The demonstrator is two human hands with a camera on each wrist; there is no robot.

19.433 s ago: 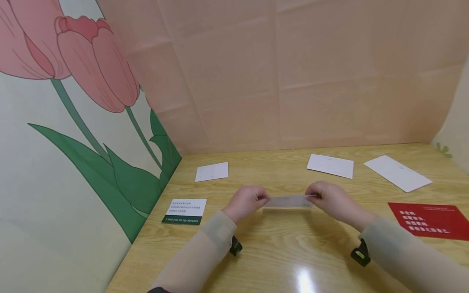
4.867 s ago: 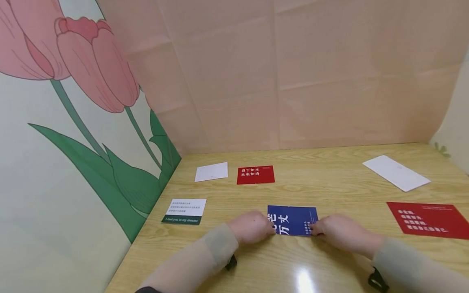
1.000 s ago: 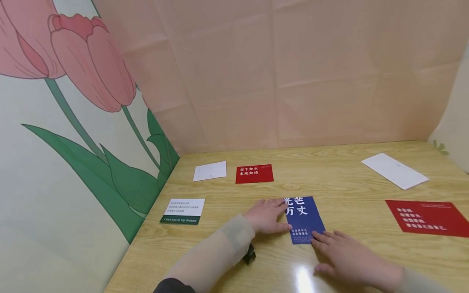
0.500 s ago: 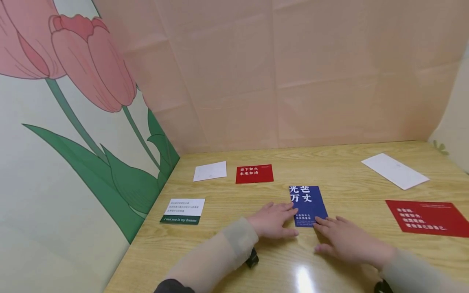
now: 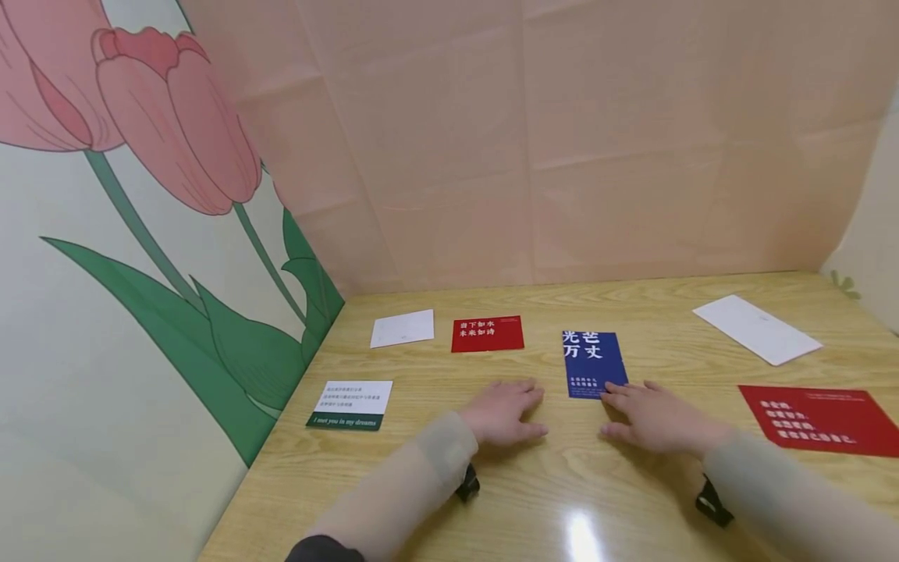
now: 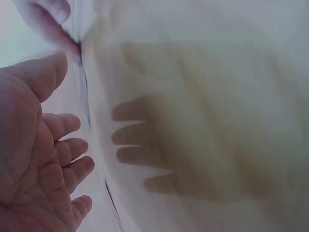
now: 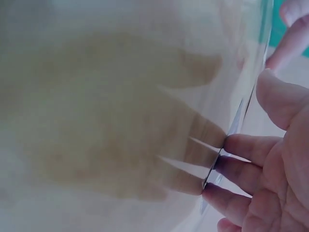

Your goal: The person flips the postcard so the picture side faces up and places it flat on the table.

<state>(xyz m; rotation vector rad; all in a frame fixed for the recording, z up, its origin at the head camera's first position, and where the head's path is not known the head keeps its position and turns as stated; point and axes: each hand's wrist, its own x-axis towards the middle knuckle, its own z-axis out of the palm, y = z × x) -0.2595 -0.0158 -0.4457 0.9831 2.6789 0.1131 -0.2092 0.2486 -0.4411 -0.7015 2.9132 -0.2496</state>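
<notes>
A blue card (image 5: 593,367) with white characters lies upright in the middle of the wooden table (image 5: 548,484). My right hand (image 5: 656,417) touches its lower right corner with outstretched fingertips; the right wrist view shows these fingers (image 7: 241,171) against the card's thin edge. To the card's lower left, my left hand (image 5: 502,412) is apart from it, with its fingers spread over the table. The left wrist view shows that palm (image 6: 34,159) with nothing in it. A red card (image 5: 488,334) with white writing lies flat to the left of the blue one.
A white card (image 5: 403,329) lies at the back left, with a white-and-green card (image 5: 350,405) in front of it. Another white card (image 5: 757,329) lies slanted at the back right. A larger red card (image 5: 822,419) is near the right side. A pink cloth (image 5: 562,156) hangs behind.
Since about five seconds ago the blue card has turned from lying sideways to upright. Over the last second it has slid away toward the back, and my left hand has come off it.
</notes>
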